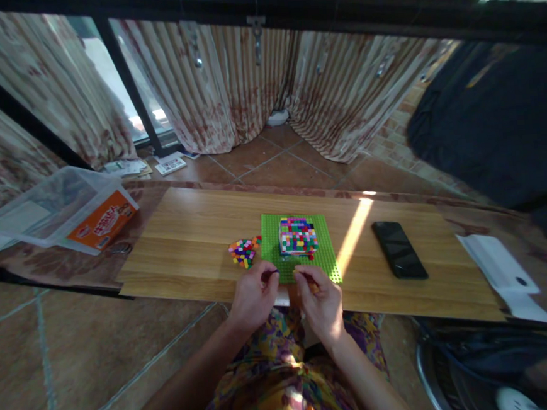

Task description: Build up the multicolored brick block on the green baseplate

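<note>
A green baseplate lies on the wooden board, and a block of many-coloured building bricks stands built up on it. My left hand is closed in a pinch at the plate's near left edge, with a small dark blue brick showing at the fingertips. Opposite it, my right hand pinches a small yellow brick, mostly covered by the fingers. Both hands are apart from the built block. Just left of the plate lies a pile of loose bricks in mixed colours.
A black phone rests on the right of the wooden board. Farther right is a white box-like item. A clear plastic bin with an orange label stands at the left. Curtains hang behind the table.
</note>
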Available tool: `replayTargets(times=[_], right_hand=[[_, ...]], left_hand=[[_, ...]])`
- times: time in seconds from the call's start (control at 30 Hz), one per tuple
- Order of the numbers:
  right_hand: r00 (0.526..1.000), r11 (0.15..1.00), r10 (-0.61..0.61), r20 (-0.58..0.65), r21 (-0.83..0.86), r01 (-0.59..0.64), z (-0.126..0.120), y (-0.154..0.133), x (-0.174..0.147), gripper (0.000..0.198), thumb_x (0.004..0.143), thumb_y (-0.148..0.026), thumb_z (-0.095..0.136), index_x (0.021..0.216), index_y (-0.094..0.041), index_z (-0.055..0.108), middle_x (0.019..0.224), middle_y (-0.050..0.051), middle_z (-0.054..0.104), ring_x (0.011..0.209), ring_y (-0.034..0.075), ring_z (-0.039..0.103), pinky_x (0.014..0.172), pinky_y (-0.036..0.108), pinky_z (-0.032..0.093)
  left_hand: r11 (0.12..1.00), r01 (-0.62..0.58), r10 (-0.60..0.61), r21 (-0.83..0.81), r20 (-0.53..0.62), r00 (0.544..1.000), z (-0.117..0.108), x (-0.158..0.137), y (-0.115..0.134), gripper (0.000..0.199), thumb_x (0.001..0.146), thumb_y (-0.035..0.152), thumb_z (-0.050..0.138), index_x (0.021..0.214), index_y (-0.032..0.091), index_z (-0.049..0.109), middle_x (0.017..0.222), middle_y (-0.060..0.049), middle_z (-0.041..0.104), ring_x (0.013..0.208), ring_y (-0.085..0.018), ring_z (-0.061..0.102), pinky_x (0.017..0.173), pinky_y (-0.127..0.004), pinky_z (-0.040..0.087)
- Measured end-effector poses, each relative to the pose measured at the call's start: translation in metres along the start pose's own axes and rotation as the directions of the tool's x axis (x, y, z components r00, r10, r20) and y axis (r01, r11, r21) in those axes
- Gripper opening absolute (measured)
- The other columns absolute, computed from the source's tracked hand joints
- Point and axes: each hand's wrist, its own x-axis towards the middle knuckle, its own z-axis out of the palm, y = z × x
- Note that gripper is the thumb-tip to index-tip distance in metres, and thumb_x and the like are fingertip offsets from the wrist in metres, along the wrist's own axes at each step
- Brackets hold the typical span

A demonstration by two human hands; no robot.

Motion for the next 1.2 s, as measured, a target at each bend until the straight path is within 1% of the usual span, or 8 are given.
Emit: replayTargets(times=[0.1,0.23,0.43,0.6,0.7,0.83,1.0,1.2], right_hand=[[0.999,1.000,0.004,-0.043,0.005,-0.004,-0.009,0.007,0.007,0.019,0.087,-0.030,0.056,0.098,-0.021,0.068,0.093,0.006,0.070,0.085,0.017,0.065,0.076,0.030,0.053],[1.000,0.999,-0.004,-0.023,-0.038,0.003,-0.021,0.012,0.015,0.020,0.088,-0.029,0.053,0.094,-0.021,0.071,0.091,0.006,0.070,0.085,0.017,0.065,0.076,0.031,0.053],[1.000,0.998,0.015,-0.014,-0.053,-0.016,-0.029,0.019,0.022,0.017,0.086,-0.030,0.056,0.091,-0.020,0.069,0.086,0.005,0.069,0.079,0.017,0.065,0.071,0.031,0.053],[0.996,0.996,0.092,-0.014,0.002,-0.092,-0.030,0.023,0.023,0.018,0.083,-0.032,0.060,0.093,-0.021,0.069,0.087,0.005,0.070,0.077,0.016,0.064,0.070,0.032,0.053],[0.980,0.970,0.197,-0.018,0.146,-0.192,-0.025,0.018,0.021,0.020,0.080,-0.035,0.064,0.092,-0.020,0.070,0.083,0.005,0.070,0.073,0.017,0.063,0.066,0.032,0.054],[0.957,0.888,0.290,0.031,0.363,-0.281,-0.016,0.003,0.018,0.020,0.075,-0.036,0.069,0.086,-0.019,0.069,0.072,0.002,0.068,0.062,0.014,0.061,0.060,0.029,0.053],[0.945,0.820,0.307,0.110,0.473,-0.321,-0.019,-0.010,0.017,0.020,0.073,-0.035,0.071,0.083,-0.018,0.067,0.069,0.001,0.067,0.060,0.012,0.060,0.060,0.027,0.053],[0.939,0.775,0.302,0.161,0.532,-0.341,-0.024,-0.011,0.017,0.022,0.074,-0.038,0.070,0.083,-0.018,0.064,0.067,0.000,0.065,0.057,0.012,0.059,0.056,0.025,0.052]], left_hand=[[0.988,-0.061,0.068,0.139,-0.045,0.997,-0.009,0.009,-0.010,0.010,0.085,0.022,0.051,0.088,0.019,0.060,0.082,-0.003,0.067,0.073,-0.015,0.062,0.067,-0.026,0.047],[0.943,-0.111,0.135,0.313,-0.059,0.989,-0.018,0.016,-0.026,0.011,0.087,0.021,0.050,0.090,0.019,0.060,0.087,-0.005,0.066,0.080,-0.018,0.061,0.072,-0.030,0.047],[0.910,-0.172,0.197,0.376,-0.028,0.980,-0.018,0.015,-0.037,0.012,0.089,0.020,0.047,0.091,0.020,0.059,0.092,-0.005,0.064,0.086,-0.018,0.060,0.078,-0.032,0.048],[0.940,-0.195,0.220,0.278,-0.059,0.974,-0.017,0.015,-0.030,0.016,0.087,0.018,0.050,0.100,0.020,0.060,0.105,-0.006,0.061,0.089,-0.016,0.060,0.081,-0.031,0.050],[0.963,-0.207,0.222,0.170,-0.074,0.972,-0.012,0.015,-0.014,0.018,0.088,0.020,0.051,0.102,0.020,0.062,0.104,-0.006,0.062,0.087,-0.015,0.061,0.080,-0.030,0.050],[0.972,-0.236,0.237,0.007,-0.023,0.971,-0.001,0.016,0.012,0.017,0.089,0.022,0.052,0.100,0.021,0.065,0.098,-0.005,0.066,0.087,-0.015,0.062,0.078,-0.028,0.051],[0.951,-0.285,0.293,-0.119,0.053,0.955,0.008,0.017,0.034,0.014,0.088,0.022,0.053,0.092,0.021,0.067,0.092,-0.005,0.069,0.087,-0.016,0.063,0.078,-0.029,0.051],[0.955,-0.252,0.273,-0.158,0.128,0.953,0.009,0.019,0.040,0.013,0.087,0.023,0.053,0.086,0.020,0.065,0.087,-0.004,0.067,0.082,-0.015,0.061,0.075,-0.028,0.049]])
